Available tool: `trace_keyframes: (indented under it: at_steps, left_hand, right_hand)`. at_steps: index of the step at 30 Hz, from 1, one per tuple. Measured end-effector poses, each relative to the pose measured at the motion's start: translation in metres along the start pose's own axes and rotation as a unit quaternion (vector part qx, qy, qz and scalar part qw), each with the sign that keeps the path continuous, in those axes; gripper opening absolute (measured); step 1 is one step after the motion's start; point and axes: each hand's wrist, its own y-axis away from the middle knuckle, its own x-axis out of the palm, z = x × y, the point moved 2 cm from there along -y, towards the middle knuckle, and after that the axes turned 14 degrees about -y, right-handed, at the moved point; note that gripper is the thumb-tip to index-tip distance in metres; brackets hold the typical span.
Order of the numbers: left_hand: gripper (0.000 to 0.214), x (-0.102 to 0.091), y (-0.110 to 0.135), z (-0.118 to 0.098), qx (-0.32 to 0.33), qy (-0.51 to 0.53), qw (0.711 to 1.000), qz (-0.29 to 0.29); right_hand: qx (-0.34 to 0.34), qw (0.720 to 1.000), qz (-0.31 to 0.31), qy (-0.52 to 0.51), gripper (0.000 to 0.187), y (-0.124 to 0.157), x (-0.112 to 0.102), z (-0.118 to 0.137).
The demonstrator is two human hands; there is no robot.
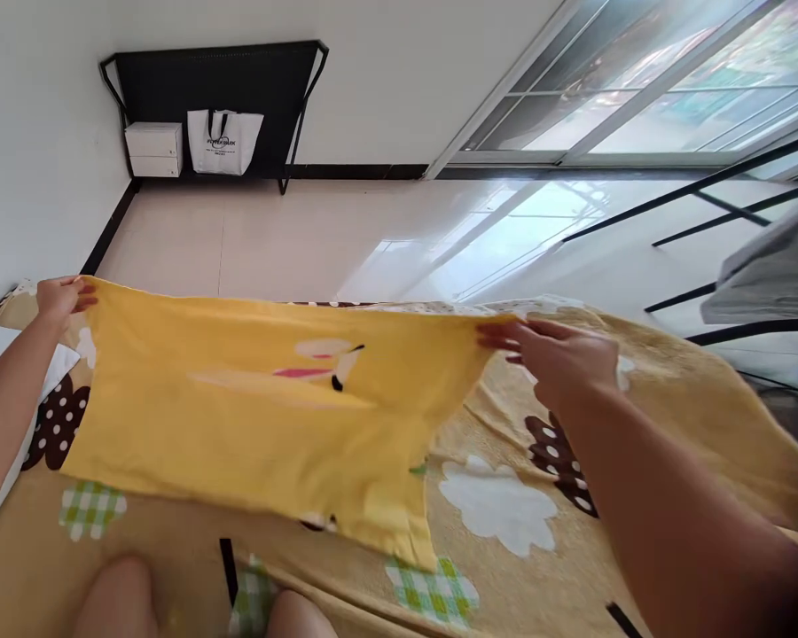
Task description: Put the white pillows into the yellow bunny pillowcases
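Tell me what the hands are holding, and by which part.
A yellow cloth: the left hand pinches it at its upper left corner, the right hand at the right end of the same upper edge.

Looking matt and soft across the yellow cloth (239,425), fuzzy across the tan blanket (692,390); gleaming smooth and glossy along the tiled floor (272,239).

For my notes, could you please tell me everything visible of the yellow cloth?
The yellow cloth looks thin and soft, with a blurred pale, pink and black print near its middle and a dark patch by its lower edge. The left hand and right hand each grip an upper corner, stretching the top edge nearly straight over the blanket. The rest spreads below, creased near the right end; whether it touches the blanket is unclear.
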Motion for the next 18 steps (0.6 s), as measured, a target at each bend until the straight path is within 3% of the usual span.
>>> trace_keyframes:
  at_steps: [2,4,6,8,11,13,15,18]
  left_hand:
    - [0.073,0.018,-0.004,-0.010,0.015,0.040,0.999,0.016]
    - [0.084,0.039,0.006,-0.004,0.039,0.040,0.998,0.018]
    - [0.083,0.062,0.034,0.023,0.080,-0.031,0.996,0.030]
    - [0.075,0.081,0.077,0.068,0.113,-0.157,0.979,0.057]
    - [0.078,0.095,0.149,0.147,0.037,-0.273,0.960,0.051]
    - [0.083,0.095,0.189,0.186,-0.039,-0.297,0.953,0.031]
    - [0.077,0.096,0.215,0.207,-0.096,-0.297,0.948,0.065]
    - [0.058,0.096,0.225,0.213,-0.112,-0.292,0.937,0.158]
  right_hand:
    - [0.006,0.997,0.054,-0.052,0.074,-0.008,0.017,-0.007]
    - [0.046,0.990,0.115,-0.063,0.082,-0.009,0.028,-0.033]
    - [0.114,0.981,0.152,-0.029,0.069,0.004,0.028,-0.078]
    - [0.204,0.968,0.142,0.024,0.055,0.029,0.017,-0.135]
    - [0.268,0.958,0.077,0.069,0.044,0.079,-0.010,-0.211]
    - [0.273,0.959,0.047,0.062,0.037,0.108,-0.025,-0.245]
    - [0.277,0.959,0.053,0.035,0.036,0.126,-0.034,-0.265]
    - [0.267,0.958,0.100,0.021,0.042,0.133,-0.041,-0.275]
